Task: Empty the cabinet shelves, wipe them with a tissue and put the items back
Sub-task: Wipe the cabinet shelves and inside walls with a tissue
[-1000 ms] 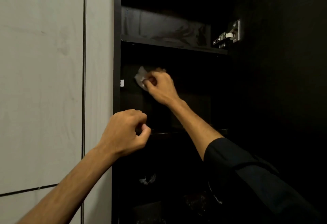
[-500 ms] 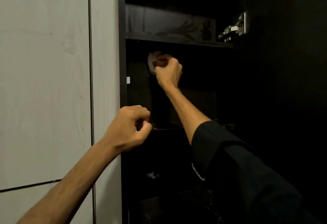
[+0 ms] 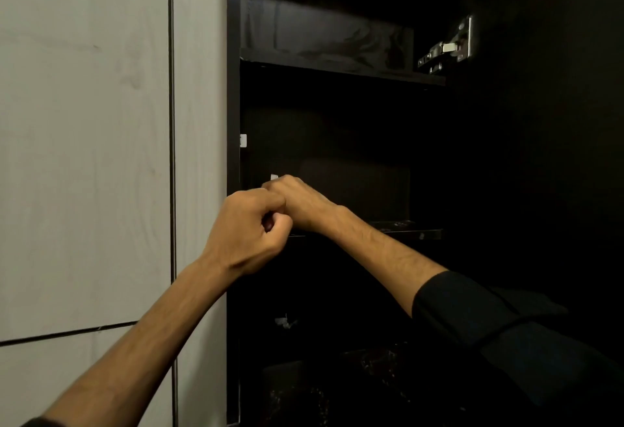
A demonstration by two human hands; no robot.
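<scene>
Wiping step: judging by the pose, the person is cleaning the middle shelf (image 3: 405, 233) of the dark cabinet (image 3: 233, 89), working at its left end close to the cabinet's left side wall.
Tissue: only a small white corner of the tissue (image 3: 274, 177) shows, poking out past the knuckles of the right hand, low over the left end of the shelf.
Right hand: the right hand (image 3: 300, 202) reaches in from the lower right, its fingers curled round the tissue; most of the wad is hidden under the palm.
Left hand: the left hand (image 3: 251, 227) hangs in front of the shelf's front edge as a loose fist, thumb tucked against the fingers, with nothing visible in it; it overlaps the right hand in this view, and whether the two touch I cannot tell.
Handling: a tissue is probably light, soft and limp, and likely to tear or shed if dragged hard over a rough edge; bunched into a pad and pressed under the fingertips seems the safest hold.
Upper shelf: the upper shelf (image 3: 337, 70) looks bare along its front edge.
Below: something pale (image 3: 284, 322) lies lower in the cabinet, too dim to name.
</scene>
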